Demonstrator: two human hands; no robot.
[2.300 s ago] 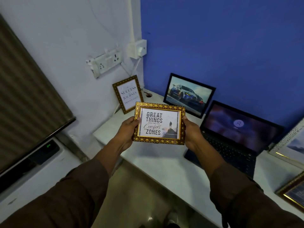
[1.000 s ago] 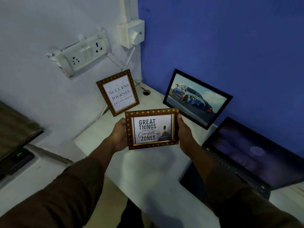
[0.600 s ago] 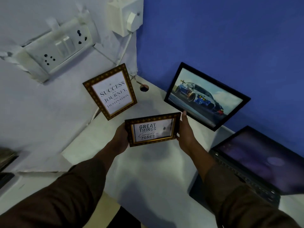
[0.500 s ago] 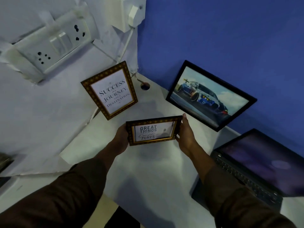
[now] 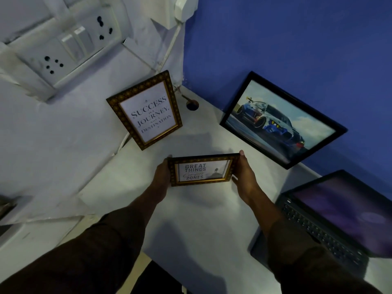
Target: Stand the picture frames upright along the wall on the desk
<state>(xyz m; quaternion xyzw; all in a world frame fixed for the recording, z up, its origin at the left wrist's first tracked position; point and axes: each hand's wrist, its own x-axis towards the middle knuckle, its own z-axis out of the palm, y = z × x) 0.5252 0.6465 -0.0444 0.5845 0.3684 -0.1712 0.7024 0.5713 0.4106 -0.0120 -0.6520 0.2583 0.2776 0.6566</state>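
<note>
Head view: frame [image 5: 202, 169] at picture centre, lower and tipped further back than a moment ago.
Left hand [image 5: 163, 172] and right hand [image 5: 244, 174] clasp its short ends; long axis left-right, face toward the camera, above the desk [image 5: 201, 219].

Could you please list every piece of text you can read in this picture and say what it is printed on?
"SUCCESS IS A JOURNEY, NOT A DESTINATION": upright gold frame at the white wall; the small words are blurry.
"GREAT THINGS ... ZONES": gold frame held by left hand and right hand; middle lines unreadable.
Car picture, laptop: no legible text.
</note>
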